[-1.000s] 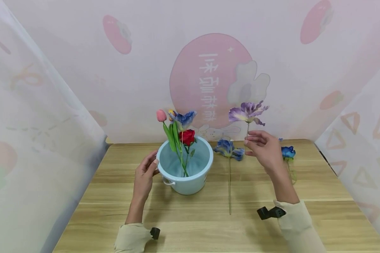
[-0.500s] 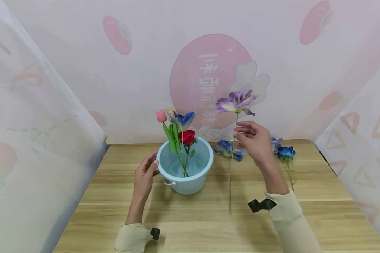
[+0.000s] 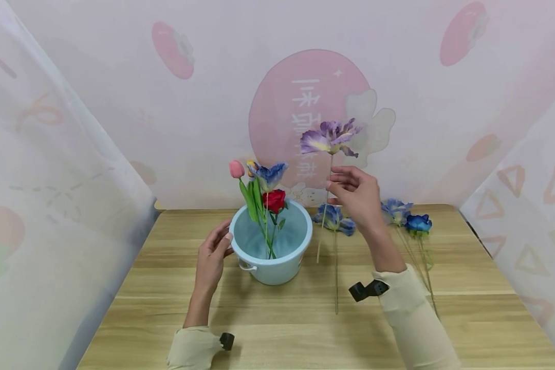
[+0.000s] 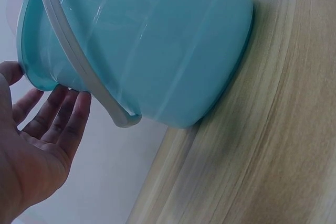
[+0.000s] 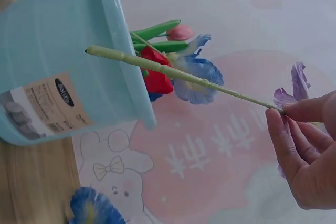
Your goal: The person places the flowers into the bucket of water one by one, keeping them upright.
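The right hand (image 3: pixel 357 198) pinches the stem (image 5: pixel 163 68) of the purple flower (image 3: pixel 328 137) between thumb and fingertips. The stem stands nearly upright, bloom uppermost and tipped slightly right, its free lower end just right of the light blue bucket (image 3: pixel 274 272) and outside it. The bucket's mouth thus lies left of this hand, the nearer one to the stem. Well apart, the left hand (image 3: pixel 214 250) holds the bucket's left rim, thumb on the edge, fingers beneath.
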`<action>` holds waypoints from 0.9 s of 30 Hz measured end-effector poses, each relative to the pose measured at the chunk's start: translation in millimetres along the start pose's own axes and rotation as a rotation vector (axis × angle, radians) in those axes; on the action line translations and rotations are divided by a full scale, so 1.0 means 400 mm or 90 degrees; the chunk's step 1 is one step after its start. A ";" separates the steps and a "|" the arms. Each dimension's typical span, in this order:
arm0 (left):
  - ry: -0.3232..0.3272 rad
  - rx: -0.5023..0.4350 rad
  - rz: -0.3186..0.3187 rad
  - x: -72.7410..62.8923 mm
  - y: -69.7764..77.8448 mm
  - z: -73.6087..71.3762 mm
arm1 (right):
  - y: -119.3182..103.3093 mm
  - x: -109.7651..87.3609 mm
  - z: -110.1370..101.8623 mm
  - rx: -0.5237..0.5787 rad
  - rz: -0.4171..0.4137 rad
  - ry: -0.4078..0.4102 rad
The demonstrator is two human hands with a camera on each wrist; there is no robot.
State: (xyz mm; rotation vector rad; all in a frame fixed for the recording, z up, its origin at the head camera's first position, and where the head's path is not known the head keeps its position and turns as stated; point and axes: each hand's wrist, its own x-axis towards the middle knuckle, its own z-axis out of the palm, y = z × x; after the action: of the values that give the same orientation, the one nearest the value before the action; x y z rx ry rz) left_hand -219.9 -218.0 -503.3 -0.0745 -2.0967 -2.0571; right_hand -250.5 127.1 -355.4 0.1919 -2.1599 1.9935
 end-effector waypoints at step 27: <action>-0.001 -0.013 0.010 0.003 -0.003 -0.001 | -0.083 0.057 0.175 0.009 -0.109 -0.039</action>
State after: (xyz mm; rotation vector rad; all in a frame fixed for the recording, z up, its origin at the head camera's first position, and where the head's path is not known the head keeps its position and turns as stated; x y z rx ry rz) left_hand -221.4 -218.4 -504.2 -0.0954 -2.0698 -2.0708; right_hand -269.2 55.4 -323.3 0.4309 -2.0876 1.9304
